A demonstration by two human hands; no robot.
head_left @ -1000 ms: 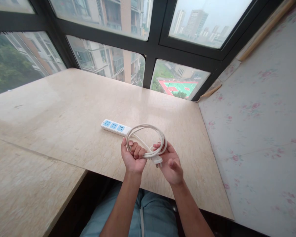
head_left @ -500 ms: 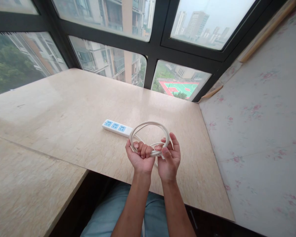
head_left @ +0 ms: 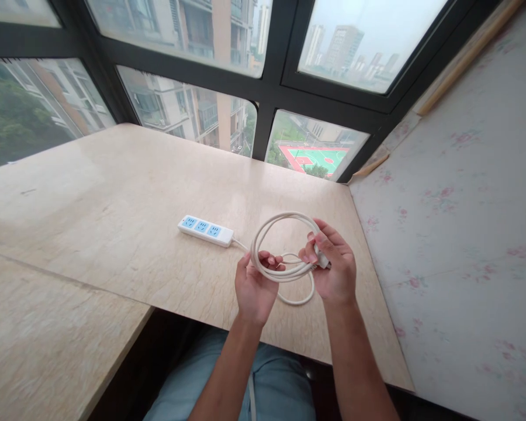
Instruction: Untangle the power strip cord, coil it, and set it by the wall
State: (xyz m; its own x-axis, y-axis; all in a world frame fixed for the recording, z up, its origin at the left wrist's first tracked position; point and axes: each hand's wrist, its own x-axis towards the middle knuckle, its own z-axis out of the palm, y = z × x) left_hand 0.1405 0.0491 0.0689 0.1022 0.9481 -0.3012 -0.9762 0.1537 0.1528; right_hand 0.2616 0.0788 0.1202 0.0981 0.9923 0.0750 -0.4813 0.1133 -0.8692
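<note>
A coiled white power cord (head_left: 284, 215) is held above the countertop between my hands. My right hand (head_left: 336, 263) is closed on the right side of the coil, with the white plug (head_left: 322, 259) by its thumb and fingers. On the coil's lower left, my left hand (head_left: 258, 286) cradles the loops, its fingers loosely curled inside them. From the coil a loose length of cord hangs in a loop below and runs left to a white power strip (head_left: 206, 230) with three blue sockets, which lies on the countertop.
The beige marble-look countertop (head_left: 114, 193) has a front edge near my lap and a dark gap (head_left: 158, 345) at lower left. Dark-framed windows (head_left: 267, 88) border the back. A floral-papered wall (head_left: 456, 234) closes the right side.
My right hand has moved right, with the plug now showing at it. My left hand's fingers have loosened from a fist. The coil has shifted right, and a loose loop shows below it.
</note>
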